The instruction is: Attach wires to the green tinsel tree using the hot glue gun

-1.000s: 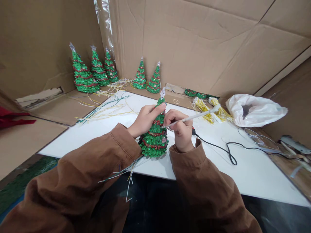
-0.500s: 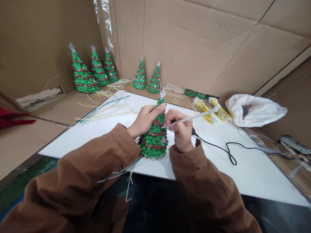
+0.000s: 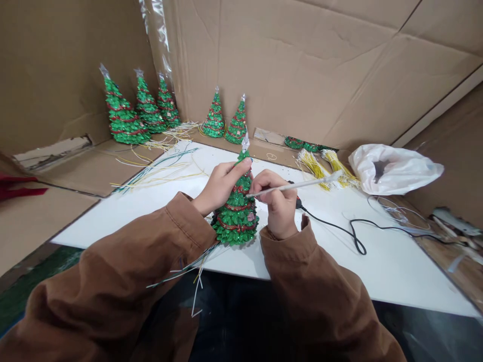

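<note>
A small green Christmas tree (image 3: 237,229) with red garland and a clear star tip stands upright on the white board, close in front of me. My left hand (image 3: 219,185) is closed around its upper part, thumb near the top. In my right hand (image 3: 279,203) is a thin whitish stick (image 3: 311,184), pinched between the fingers. Its narrow end touches or nearly touches the tree's right side at mid-height; exact contact cannot be made out. Green and white wires (image 3: 194,269) trail from under the tree past my left sleeve.
Several similar trees (image 3: 126,120) stand along the cardboard wall at the back. Yellow-and-white wire bundles (image 3: 317,168) and a white plastic bag (image 3: 400,168) lie at the back right. A black cable (image 3: 354,236) crosses the white board (image 3: 377,271). Loose wires (image 3: 158,168) lie left.
The whole view has shifted slightly, so the tree and both hands appear a little further left. Both grips look the same, and the stick's end stays by the tree's side.
</note>
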Motion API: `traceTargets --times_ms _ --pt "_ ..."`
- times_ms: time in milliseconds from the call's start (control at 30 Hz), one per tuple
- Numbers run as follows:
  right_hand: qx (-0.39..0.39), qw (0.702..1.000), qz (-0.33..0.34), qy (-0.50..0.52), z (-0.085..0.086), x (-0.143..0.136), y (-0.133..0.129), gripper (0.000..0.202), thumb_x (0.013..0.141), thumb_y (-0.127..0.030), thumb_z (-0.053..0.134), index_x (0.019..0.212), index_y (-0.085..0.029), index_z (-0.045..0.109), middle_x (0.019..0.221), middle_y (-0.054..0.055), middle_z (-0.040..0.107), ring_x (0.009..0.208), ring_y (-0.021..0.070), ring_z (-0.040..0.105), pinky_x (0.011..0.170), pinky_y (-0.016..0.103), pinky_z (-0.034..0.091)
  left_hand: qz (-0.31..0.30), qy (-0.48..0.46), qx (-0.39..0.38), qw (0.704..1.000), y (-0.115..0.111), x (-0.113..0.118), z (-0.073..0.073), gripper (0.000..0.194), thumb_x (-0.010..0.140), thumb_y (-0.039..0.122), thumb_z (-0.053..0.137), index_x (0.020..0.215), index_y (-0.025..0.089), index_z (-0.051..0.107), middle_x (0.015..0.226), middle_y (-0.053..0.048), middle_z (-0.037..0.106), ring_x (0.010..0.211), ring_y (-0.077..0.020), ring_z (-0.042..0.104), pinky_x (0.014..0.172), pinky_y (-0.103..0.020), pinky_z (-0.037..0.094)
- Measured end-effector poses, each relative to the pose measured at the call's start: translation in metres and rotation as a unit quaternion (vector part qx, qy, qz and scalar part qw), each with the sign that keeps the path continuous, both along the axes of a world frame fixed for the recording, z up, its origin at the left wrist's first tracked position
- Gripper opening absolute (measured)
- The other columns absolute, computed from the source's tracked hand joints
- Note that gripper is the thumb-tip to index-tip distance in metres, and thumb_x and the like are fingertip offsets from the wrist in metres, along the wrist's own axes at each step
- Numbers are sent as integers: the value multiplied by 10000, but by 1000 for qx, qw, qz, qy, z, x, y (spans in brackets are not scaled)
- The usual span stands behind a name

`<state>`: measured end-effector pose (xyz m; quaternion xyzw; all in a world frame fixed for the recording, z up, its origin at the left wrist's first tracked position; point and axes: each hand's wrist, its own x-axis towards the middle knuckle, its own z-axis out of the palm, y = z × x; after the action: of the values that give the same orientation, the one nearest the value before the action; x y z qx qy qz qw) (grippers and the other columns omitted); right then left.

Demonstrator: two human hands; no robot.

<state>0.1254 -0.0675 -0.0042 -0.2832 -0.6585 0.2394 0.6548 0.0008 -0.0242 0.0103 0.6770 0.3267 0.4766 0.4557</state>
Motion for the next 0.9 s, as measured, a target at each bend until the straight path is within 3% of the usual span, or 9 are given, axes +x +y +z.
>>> traceTargets --times_ms 500,900 --pt "47 998 -33 -19 -2 0 -3 131 645 -126 417 601 -212 505 601 -12 484 610 150 479 578 308 358 -5 -2 -4 1000 -1 0 1 468 787 584 487 658 142 571 617 -19 564 590 -122 494 586 -244 412" --pt "58 997 -30 -52 -1 -1 -6 106 586 -117 397 534 -210 406 542 -23 401 522 125 352 511 294 263 5 49 78 996 -2 1 -4 445 827 533 455 576 165 463 554 24 414 566 -100 374 528 -230 322"
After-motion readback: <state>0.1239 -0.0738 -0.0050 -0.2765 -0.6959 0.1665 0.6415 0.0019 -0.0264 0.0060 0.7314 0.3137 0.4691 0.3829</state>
